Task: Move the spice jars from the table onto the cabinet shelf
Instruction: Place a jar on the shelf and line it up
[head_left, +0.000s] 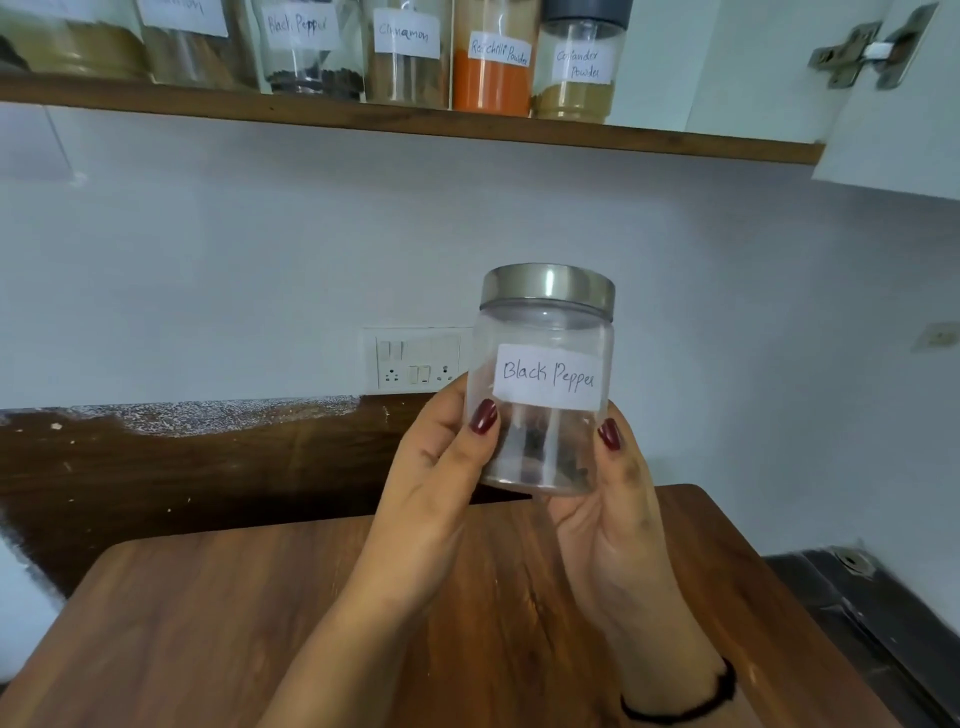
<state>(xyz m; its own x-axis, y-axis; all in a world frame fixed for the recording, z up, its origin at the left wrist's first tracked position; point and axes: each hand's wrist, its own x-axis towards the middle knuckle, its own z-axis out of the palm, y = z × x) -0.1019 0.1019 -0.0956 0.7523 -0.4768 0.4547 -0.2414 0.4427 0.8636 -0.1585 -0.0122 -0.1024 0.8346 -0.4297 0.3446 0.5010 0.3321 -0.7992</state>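
between left hand (436, 478), right hand (615, 525): one jar (546, 375)

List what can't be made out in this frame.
Head view:
- Leftmost jars: labels cut off by the top edge.
- Held jar: contents blurred, only dark bits at the bottom.
- Left hand and right hand: fingers behind the jar, hidden by it.

Single head-worn view, facing the pale wall (208, 260), close above the brown wooden counter (208, 623); a dark wooden cabinet shelf (415, 122) crosses its top.
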